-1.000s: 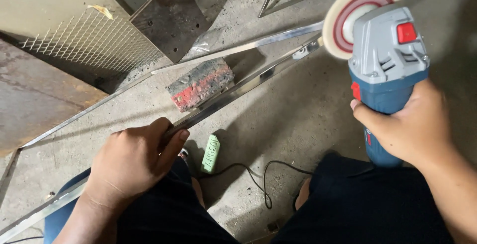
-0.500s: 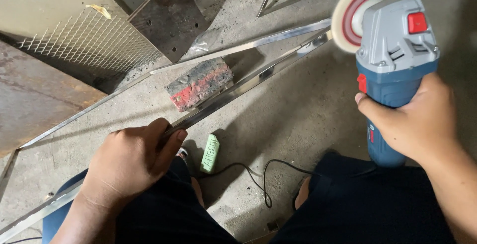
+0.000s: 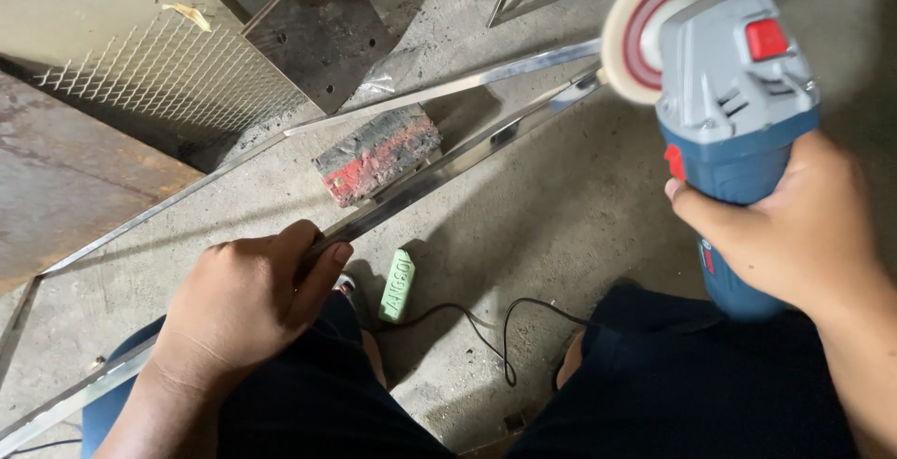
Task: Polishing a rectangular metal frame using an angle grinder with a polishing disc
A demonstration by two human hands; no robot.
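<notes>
1. The left hand (image 3: 248, 305) is clamped around the near stretch of a long polished metal strip (image 3: 448, 165), which runs from 7 o'clock up toward 1 o'clock across the concrete floor (image 3: 561, 235).
2. The right hand (image 3: 794, 225) grips the blue body of an angle grinder (image 3: 738, 95) at 3 o'clock; its white-and-red polishing disc (image 3: 645, 25) sits just beside the strip's far end.
3. Counted: one grinder, one disc, two metal strips meeting at 1 o'clock, one red-and-black block (image 3: 378, 153) propping the strip, one green compound bar (image 3: 398, 284) at 6 o'clock of the block, one black cable (image 3: 495, 328).
4. Since a second ago the grinder has risen and shifted toward 2 o'clock; the left hand's grip is unchanged.
</notes>
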